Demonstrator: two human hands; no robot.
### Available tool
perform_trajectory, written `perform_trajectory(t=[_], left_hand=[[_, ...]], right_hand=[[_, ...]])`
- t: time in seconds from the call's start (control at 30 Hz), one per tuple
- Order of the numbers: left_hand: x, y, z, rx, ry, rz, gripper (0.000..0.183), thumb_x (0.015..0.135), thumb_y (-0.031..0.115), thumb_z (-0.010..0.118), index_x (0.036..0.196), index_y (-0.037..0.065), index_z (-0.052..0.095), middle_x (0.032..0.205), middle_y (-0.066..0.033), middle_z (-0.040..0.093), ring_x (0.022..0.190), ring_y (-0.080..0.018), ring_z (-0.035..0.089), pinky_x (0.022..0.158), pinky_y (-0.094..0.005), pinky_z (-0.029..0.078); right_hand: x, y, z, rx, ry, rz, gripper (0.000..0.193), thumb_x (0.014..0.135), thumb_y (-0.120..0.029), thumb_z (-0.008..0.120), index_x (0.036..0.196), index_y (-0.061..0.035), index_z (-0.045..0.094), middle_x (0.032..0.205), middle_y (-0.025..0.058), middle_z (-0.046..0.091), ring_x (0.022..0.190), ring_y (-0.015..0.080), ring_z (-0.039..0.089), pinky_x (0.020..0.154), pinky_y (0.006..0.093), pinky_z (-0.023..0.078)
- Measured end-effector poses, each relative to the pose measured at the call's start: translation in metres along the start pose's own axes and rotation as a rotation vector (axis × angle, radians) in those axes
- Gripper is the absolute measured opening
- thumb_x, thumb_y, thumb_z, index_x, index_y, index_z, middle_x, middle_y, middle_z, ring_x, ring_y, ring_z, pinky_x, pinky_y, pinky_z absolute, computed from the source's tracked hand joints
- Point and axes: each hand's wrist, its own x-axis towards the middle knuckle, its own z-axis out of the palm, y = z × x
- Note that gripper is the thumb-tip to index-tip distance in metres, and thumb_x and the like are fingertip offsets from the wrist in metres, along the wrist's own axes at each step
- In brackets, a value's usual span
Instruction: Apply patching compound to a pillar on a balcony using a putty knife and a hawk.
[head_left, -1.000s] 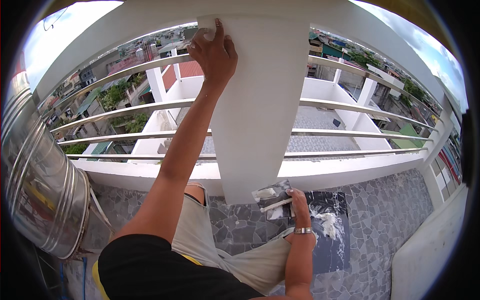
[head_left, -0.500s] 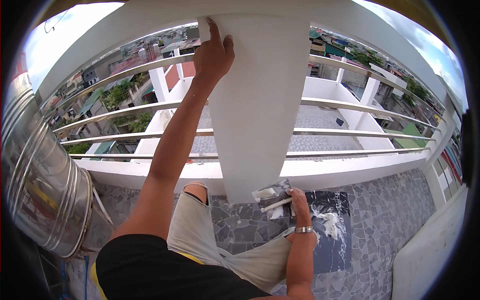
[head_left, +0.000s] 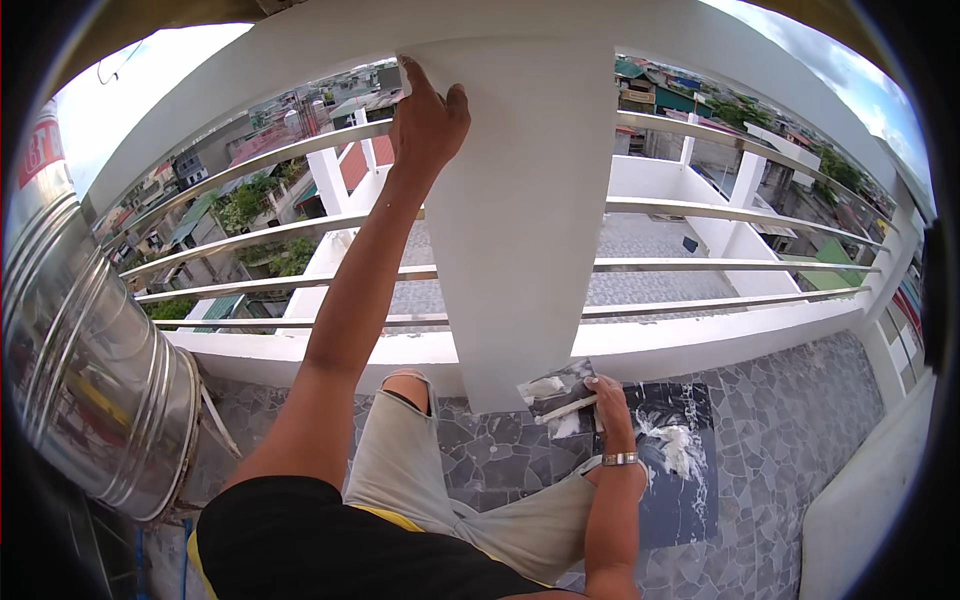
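My left hand (head_left: 428, 118) is raised at the top of the white pillar (head_left: 520, 220). Its index finger reaches to the pillar's upper left edge, just under the top beam, with the thumb apart and no object in it. Low beside the pillar's foot, my right hand (head_left: 614, 412) grips the pale handle of a flat plastering trowel (head_left: 545, 388). White putty (head_left: 548, 386) is smeared on the trowel's dark blade. Under and beyond that hand, a dark board (head_left: 690, 500) lies on the floor with a mound of white putty (head_left: 680, 452) on it.
Metal rails (head_left: 700, 207) run off both sides of the pillar above a low white wall (head_left: 700, 325). A shiny metal tank (head_left: 110, 380) stands on the left. Grey stone-patterned tile (head_left: 770, 420) covers the floor. Rooftops lie beyond the rails.
My left index finger has slid slightly left and down along the pillar's top corner. The view has shifted a little. My right hand still holds the trowel in the same spot.
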Motion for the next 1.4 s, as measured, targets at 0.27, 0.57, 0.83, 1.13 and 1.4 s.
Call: perform_trajectory(t=[0.27,0.57,0.83,1.13,1.4], left_hand=[[0.020,0.008,0.019,0.084,0.033,0.060,0.088,0.092,0.034,0.052,0.143,-0.022,0.008,0.072,-0.0242,0.067,0.074,-0.0443,0.069,0.070,-0.0478,0.057],[0.012,0.086,0.070,0.188,-0.147,0.137,0.093,0.092,0.038,0.055,0.147,-0.019,0.005,0.073,-0.0205,0.067,0.069,-0.0363,0.069,0.064,-0.0467,0.056],[-0.016,0.075,0.045,0.504,-0.526,0.730,0.065,0.094,0.031,0.056,0.149,0.003,0.036,0.071,-0.0160,0.067,0.064,-0.0328,0.068,0.062,-0.0454,0.056],[0.014,0.017,0.019,0.963,-0.510,0.856,0.077,0.099,0.043,0.053,0.158,0.013,0.013,0.069,-0.0156,0.067,0.060,-0.0339,0.068,0.059,-0.0474,0.054],[-0.169,-0.087,-0.014,-0.175,-1.176,0.036,0.060,0.100,0.034,0.057,0.149,0.003,0.039,0.097,-0.0175,0.070,0.080,-0.0203,0.068,0.076,-0.0340,0.053]], right_hand=[[0.008,0.016,-0.002,0.065,-0.037,-0.076,0.026,0.088,-0.024,0.061,0.085,0.0016,0.066,0.075,0.0005,0.057,0.076,0.0118,0.048,0.072,0.0273,0.040],[0.012,0.011,0.002,0.107,-0.037,-0.093,0.024,0.088,-0.022,0.059,0.076,-0.0013,0.061,0.071,-0.0013,0.052,0.069,0.0111,0.044,0.067,0.0268,0.038],[0.002,0.015,0.003,0.236,-0.020,-0.013,0.023,0.087,-0.021,0.057,0.079,-0.0006,0.063,0.072,0.0001,0.056,0.069,0.0117,0.048,0.066,0.0281,0.040],[0.024,0.038,-0.005,0.485,0.106,-0.176,0.016,0.089,-0.021,0.059,0.081,-0.0077,0.060,0.073,-0.0005,0.056,0.063,0.0110,0.053,0.059,0.0276,0.046],[-0.001,0.016,-0.002,0.559,0.047,-0.005,0.018,0.092,-0.022,0.058,0.081,-0.0070,0.061,0.074,-0.0007,0.059,0.061,0.0093,0.056,0.055,0.0248,0.047]])
